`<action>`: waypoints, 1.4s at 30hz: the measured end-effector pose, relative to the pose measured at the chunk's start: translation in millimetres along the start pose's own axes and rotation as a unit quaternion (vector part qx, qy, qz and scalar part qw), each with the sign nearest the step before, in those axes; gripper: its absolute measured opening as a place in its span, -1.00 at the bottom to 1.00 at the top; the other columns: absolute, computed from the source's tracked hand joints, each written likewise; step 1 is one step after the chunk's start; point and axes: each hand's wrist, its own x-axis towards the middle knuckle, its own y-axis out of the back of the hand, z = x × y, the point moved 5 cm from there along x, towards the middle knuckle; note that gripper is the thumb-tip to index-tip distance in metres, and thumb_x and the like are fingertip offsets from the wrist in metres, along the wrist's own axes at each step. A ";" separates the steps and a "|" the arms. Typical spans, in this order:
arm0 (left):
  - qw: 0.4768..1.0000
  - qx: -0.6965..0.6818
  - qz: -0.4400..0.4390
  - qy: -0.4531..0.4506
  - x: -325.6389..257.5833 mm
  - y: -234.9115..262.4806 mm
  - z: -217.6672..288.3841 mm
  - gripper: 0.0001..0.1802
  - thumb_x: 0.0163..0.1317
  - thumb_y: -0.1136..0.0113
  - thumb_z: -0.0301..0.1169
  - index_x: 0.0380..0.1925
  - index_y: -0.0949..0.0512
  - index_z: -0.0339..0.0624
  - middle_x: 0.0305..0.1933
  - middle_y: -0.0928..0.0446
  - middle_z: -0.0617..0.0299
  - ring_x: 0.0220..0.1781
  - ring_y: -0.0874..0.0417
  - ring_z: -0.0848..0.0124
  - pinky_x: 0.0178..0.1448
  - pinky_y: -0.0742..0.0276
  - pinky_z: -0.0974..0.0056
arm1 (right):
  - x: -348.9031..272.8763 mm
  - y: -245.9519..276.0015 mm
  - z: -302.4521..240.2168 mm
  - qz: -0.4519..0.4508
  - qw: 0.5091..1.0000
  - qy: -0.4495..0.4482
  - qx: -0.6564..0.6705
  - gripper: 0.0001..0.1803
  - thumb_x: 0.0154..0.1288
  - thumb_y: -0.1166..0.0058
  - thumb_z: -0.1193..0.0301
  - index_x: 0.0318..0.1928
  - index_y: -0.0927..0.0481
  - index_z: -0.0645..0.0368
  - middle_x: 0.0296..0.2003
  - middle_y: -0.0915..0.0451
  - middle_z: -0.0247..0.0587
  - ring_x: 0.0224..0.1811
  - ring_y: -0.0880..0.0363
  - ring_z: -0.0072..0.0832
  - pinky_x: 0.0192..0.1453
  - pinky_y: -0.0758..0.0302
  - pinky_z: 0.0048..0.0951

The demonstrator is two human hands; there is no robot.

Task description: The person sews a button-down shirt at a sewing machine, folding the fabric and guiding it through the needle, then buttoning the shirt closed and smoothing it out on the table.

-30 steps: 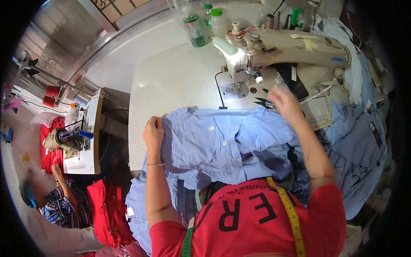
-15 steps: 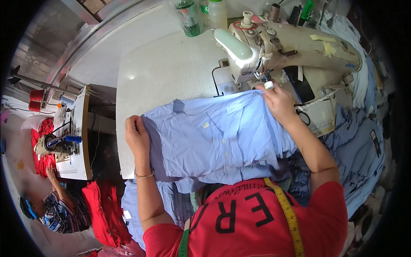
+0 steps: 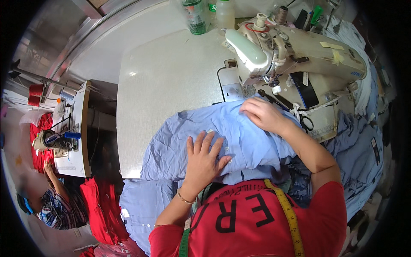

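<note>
A light blue buttoned shirt (image 3: pixel 171 141) lies folded across the front of the sewing table, its button strip near the middle. Fingers spread, my left hand (image 3: pixel 202 165) rests flat on it beside the buttons. My right hand (image 3: pixel 266 115) is on the shirt's upper part, its fingers bent together at the cloth; the thumb is hard to see. Just beyond that hand stands a sewing machine (image 3: pixel 310 47), whose needle area is over a metal plate (image 3: pixel 231 85). Several small white buttons lie close to a dark phone (image 3: pixel 305 90) under the machine arm.
Black-handled scissors (image 3: pixel 306 124) lie right of my right hand. A green-tinted bottle (image 3: pixel 197 19) and a whitish bottle (image 3: pixel 225 15) stand at the back. More blue garments (image 3: pixel 357 150) are heaped at right. At left, another person's hand (image 3: pixel 49 167) works red cloth at a second machine.
My left hand has let go of the shirt's left edge and moved right onto its middle. My right hand has shifted down and left. The shirt's left side now lies lower.
</note>
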 end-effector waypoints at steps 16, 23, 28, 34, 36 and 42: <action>0.994 -0.094 0.039 0.030 -6.6 -2.1 -13.5 -0.43 0.01 -0.37 -0.14 -0.03 -0.48 -0.22 0.10 -0.40 0.03 0.28 -0.35 -0.01 0.38 -0.09 -0.21 | 31.2 -22.4 -11.7 -0.111 0.987 -0.115 0.003 -0.81 0.10 -0.23 0.33 -0.28 -0.55 0.05 -0.27 -0.50 -0.33 -0.06 -0.42 -0.35 0.16 -0.17 -0.22; 0.994 -0.090 0.051 0.025 -5.1 0.1 -10.3 -0.49 0.01 -0.37 -0.18 -0.10 -0.51 -0.24 0.09 -0.41 0.02 0.28 -0.35 0.00 0.37 -0.09 -0.20 | 26.5 -27.9 -17.7 -0.032 0.995 -0.035 -0.092 -0.81 0.13 -0.21 0.30 -0.34 -0.51 0.07 -0.36 -0.50 -0.31 -0.11 -0.45 -0.32 0.13 -0.19 -0.22; 0.995 -0.087 0.046 0.021 -5.9 0.3 -10.8 -0.50 0.07 -0.33 -0.15 -0.09 -0.50 -0.25 0.10 -0.41 -0.01 0.27 -0.35 0.00 0.37 -0.09 -0.20 | 27.5 -23.5 -18.9 -0.079 0.993 -0.078 -0.047 -0.80 0.15 -0.20 0.30 -0.36 -0.47 0.10 -0.38 -0.48 -0.29 -0.15 -0.44 -0.33 0.09 -0.19 -0.25; 0.993 -0.100 0.063 0.009 -6.4 1.5 -11.6 -0.51 0.07 -0.33 -0.18 -0.08 -0.49 -0.25 0.10 -0.41 -0.02 0.25 -0.37 0.00 0.35 -0.11 -0.20 | 27.4 -17.9 -19.2 -0.077 0.992 -0.100 -0.025 -0.80 0.20 -0.17 0.35 -0.31 -0.43 0.15 -0.35 -0.49 -0.26 -0.20 -0.47 -0.37 0.06 -0.24 -0.31; 0.993 -0.104 0.058 0.018 -6.9 0.6 -15.2 -0.50 0.06 -0.33 -0.20 -0.06 -0.48 -0.25 0.09 -0.41 -0.02 0.24 -0.37 0.00 0.35 -0.12 -0.20 | 31.0 -13.5 -21.2 -0.072 0.989 -0.117 0.059 -0.81 0.22 -0.15 0.41 -0.28 -0.42 0.19 -0.34 -0.50 -0.22 -0.22 -0.50 -0.37 0.04 -0.30 -0.33; 0.991 -0.119 0.049 0.034 -4.1 1.8 -14.3 -0.47 0.03 -0.36 -0.22 -0.05 -0.47 -0.26 0.10 -0.41 -0.01 0.24 -0.38 -0.01 0.36 -0.12 -0.19 | 52.1 -10.7 -30.1 -0.037 0.968 -0.047 0.244 -0.80 0.18 -0.10 0.57 -0.16 -0.49 0.27 -0.28 -0.55 -0.15 -0.21 -0.53 -0.36 -0.04 -0.47 -0.35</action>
